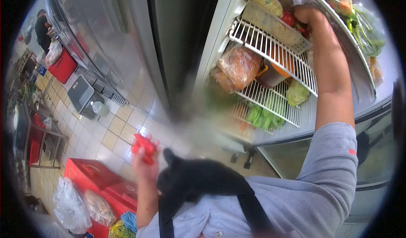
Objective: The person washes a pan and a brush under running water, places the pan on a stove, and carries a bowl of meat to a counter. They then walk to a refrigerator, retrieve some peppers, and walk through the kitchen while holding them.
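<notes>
My left hand (146,164) is held low over the tiled floor, its fingers wrapped round a red pepper (145,147). My right arm stretches up into an open fridge (211,39). There, my right hand (306,14) reaches into a pale plastic bin (270,26) on the upper wire shelf (277,54). Its fingers are hidden down among red vegetables. A round red vegetable (288,18) lies right beside the hand, and a bag of pale yellow food (265,1) sits farther along the bin.
Lower shelves hold a wrapped orange-brown bundle (239,66), a dark container (270,75) and green leaves (266,115). Bagged greens (363,30) fill the door rack. Red crates (91,172) with plastic bags (69,204) stand at lower left. A person (42,30) stands far left.
</notes>
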Motion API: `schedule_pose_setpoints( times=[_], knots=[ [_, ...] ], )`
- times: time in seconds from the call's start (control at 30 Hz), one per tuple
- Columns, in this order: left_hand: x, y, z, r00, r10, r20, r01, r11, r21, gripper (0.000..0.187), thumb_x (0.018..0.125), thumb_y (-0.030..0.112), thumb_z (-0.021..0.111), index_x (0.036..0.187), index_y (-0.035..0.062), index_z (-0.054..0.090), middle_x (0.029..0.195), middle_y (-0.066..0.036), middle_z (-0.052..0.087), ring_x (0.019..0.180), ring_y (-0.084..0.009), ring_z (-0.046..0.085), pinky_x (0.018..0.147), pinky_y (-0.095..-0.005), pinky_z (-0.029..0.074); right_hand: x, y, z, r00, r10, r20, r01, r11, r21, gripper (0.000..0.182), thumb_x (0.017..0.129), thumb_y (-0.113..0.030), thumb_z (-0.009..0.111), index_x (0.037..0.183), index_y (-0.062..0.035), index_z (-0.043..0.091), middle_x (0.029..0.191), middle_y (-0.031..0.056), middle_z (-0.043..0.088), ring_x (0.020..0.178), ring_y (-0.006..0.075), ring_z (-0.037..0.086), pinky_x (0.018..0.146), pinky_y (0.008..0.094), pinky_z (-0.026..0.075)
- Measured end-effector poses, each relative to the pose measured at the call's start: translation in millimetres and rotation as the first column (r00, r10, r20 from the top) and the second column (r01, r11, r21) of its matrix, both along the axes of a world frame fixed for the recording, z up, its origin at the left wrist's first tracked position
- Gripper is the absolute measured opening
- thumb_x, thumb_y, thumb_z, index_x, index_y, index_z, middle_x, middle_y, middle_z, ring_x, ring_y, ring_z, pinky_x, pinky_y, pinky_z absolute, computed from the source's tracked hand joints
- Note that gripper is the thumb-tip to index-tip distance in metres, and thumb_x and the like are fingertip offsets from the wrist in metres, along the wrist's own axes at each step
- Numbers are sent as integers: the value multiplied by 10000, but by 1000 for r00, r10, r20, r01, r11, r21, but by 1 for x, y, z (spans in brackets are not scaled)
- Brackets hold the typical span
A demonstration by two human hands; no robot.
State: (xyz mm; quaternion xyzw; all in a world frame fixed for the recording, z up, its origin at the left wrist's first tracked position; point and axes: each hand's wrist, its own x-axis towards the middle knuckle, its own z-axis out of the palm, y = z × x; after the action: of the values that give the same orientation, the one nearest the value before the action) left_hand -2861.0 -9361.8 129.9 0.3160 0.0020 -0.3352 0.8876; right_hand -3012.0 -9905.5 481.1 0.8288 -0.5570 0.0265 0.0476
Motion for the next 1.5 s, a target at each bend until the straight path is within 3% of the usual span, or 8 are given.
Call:
schedule_pose_setpoints(
  times=[0.33,0.63,0.77,0.83,1.13,1.27,1.4,1.5],
  knots=[
    [-16,10,-11,1000,-12,-8,11,997,-81,543,861,139,566,1364,81,370,1266,-173,522,1046,-312,597,833,-363,540,-39,-21,-19,942,175,-286,-132,978,164,414,848,-76,471,1252,7,504,1180,266,572,1004,348,628,839,456,508],
    [-40,2,-4,999,-50,6,50,999,-21,543,856,145,588,1348,74,369,1267,-179,519,1074,-320,586,848,-384,529,-77,-87,-42,828,449,-337,-550,768,-328,523,762,-86,646,1252,-3,482,1155,287,573,1089,394,559,928,430,430],
    [-50,-1,-6,998,-59,30,61,997,-50,554,858,149,589,1353,65,355,1271,-189,510,1066,-319,591,843,-378,532,-55,84,-37,767,63,-638,-606,395,-690,413,814,-277,630,1135,-17,617,1119,223,612,1049,371,583,880,435,469],
    [-53,-1,-4,999,-42,27,44,997,-57,565,857,149,592,1359,61,348,1277,-194,502,1060,-320,595,842,-373,534,-31,124,-26,747,-51,-663,-463,675,-574,366,813,-167,589,1139,-2,618,1167,237,582,1134,378,534,966,396,420],
    [-54,8,-11,1000,-3,-14,2,997,-83,536,849,125,583,1336,73,365,1280,-192,491,1088,-352,569,847,-424,522,-15,130,-35,988,-113,-106,11,730,-683,337,853,-146,575,1166,-26,612,1175,198,604,1073,316,594,894,407,467],
    [-52,3,-9,1000,-18,-15,17,998,-59,569,843,126,580,1360,65,350,1332,-196,460,1158,-362,526,912,-430,487,-85,-92,-21,852,268,-449,-507,637,-581,347,824,-144,642,1155,-44,605,1041,213,638,925,303,633,800,384,502],
    [-48,-13,-5,998,-57,-41,51,989,-142,577,831,71,567,1357,41,332,1356,-247,420,1186,-404,501,983,-493,432,-98,83,-37,815,564,-136,-480,523,-704,368,872,-197,627,1204,-61,545,1120,188,605,882,249,637,705,385,565],
    [-46,-27,0,986,-149,-72,130,967,-221,600,820,65,574,1362,30,319,1370,-245,410,1207,-407,483,992,-496,423,-172,-53,-53,840,189,508,22,925,-380,300,876,-198,632,1142,-60,640,984,122,674,810,191,657,719,290,529]
  ],
)
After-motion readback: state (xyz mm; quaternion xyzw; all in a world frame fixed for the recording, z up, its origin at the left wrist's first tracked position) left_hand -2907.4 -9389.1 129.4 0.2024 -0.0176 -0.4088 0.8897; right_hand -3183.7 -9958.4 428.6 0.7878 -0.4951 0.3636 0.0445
